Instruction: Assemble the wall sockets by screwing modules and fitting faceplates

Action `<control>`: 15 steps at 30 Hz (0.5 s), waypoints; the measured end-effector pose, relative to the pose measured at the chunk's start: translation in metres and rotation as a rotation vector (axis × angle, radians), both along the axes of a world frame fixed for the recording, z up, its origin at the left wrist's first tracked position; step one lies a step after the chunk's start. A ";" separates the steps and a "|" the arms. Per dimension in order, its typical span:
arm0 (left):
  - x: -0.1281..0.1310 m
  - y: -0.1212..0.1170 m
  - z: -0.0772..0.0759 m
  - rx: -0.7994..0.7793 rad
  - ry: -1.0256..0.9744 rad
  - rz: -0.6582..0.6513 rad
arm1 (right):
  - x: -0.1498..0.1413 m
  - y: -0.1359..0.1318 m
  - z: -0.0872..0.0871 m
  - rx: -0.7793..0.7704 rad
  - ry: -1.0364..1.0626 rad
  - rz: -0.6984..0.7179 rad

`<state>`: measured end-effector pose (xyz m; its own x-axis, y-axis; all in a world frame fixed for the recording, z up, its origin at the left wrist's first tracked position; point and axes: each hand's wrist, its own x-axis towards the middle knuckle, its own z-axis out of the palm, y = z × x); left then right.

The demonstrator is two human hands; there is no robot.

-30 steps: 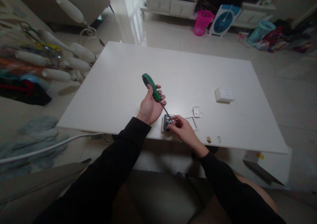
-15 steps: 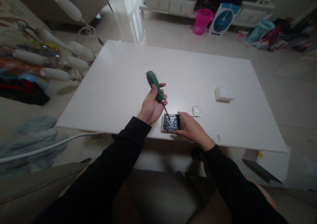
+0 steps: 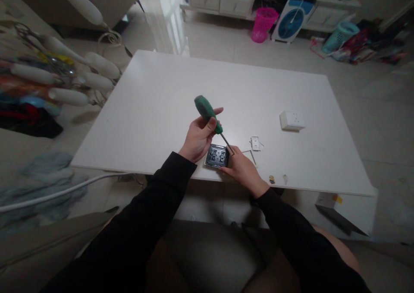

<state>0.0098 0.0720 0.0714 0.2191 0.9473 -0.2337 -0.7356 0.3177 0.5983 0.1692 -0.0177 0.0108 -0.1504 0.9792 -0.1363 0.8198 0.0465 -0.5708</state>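
Observation:
My left hand (image 3: 201,138) is closed round the green handle of a screwdriver (image 3: 207,110), which slants down to the right. Its tip ends over the fingers of my right hand (image 3: 241,165). That hand grips the right edge of a square socket panel (image 3: 216,156), thumb at the near corner. The panel lies near the table's front edge, its black inner side up, with two moulded parts showing. A small white rectangular piece (image 3: 255,143) and a thin frame strip (image 3: 252,156) lie just beyond my right hand.
On the white table (image 3: 174,86), a white socket box (image 3: 292,121) sits to the right. A small yellow figure sticker (image 3: 271,179) and a small pale piece (image 3: 285,178) are at the front edge. White rounded rack ends (image 3: 97,81) stand close to the table's left side.
The screwdriver tip has left the panel's middle and moved right, over my right hand. The panel has shifted slightly left and turned a little. The thin strip and yellow sticker have come into sight.

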 end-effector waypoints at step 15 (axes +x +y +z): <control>-0.016 0.021 -0.035 0.637 0.482 -0.029 | 0.006 0.000 0.003 -0.052 -0.053 -0.001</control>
